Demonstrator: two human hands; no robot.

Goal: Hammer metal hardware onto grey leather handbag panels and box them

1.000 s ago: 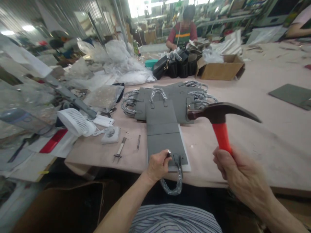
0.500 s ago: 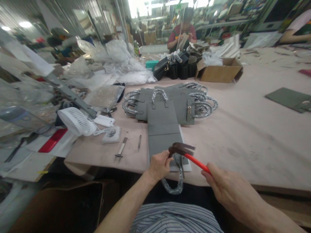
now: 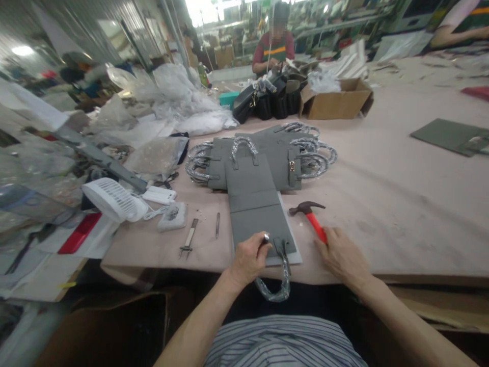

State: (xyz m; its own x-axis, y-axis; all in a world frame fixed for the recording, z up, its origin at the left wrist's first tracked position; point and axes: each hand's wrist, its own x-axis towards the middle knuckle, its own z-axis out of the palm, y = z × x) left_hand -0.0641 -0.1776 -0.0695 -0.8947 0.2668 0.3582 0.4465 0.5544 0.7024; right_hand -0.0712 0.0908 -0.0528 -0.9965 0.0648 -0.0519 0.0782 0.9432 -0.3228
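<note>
A grey bag panel (image 3: 254, 216) with plastic-wrapped handles lies on a white board (image 3: 296, 251) near the table's front edge. My left hand (image 3: 249, 259) is closed over its lower part, gripping a metal punch (image 3: 266, 237) upright; only the shiny top shows, and its lower end is hidden. A wrapped handle (image 3: 275, 295) hangs over the edge beside that hand. To the right of the panel, a claw hammer (image 3: 314, 220) with a red handle rests low over the table. My right hand (image 3: 342, 255) is closed around the end of its handle.
More grey bag panels (image 3: 273, 145) are stacked behind. To the left lie a metal divider (image 3: 188, 239), a thin metal rod (image 3: 217, 225) and a white fan (image 3: 114, 199). Black bags (image 3: 267, 99) and a cardboard box (image 3: 336, 102) stand farther back. A co-worker (image 3: 275, 46) sits across the table.
My right hand has lowered the hammer from over the punch to the table on the right. My left hand stays in place with the punch. The view has shifted slightly.
</note>
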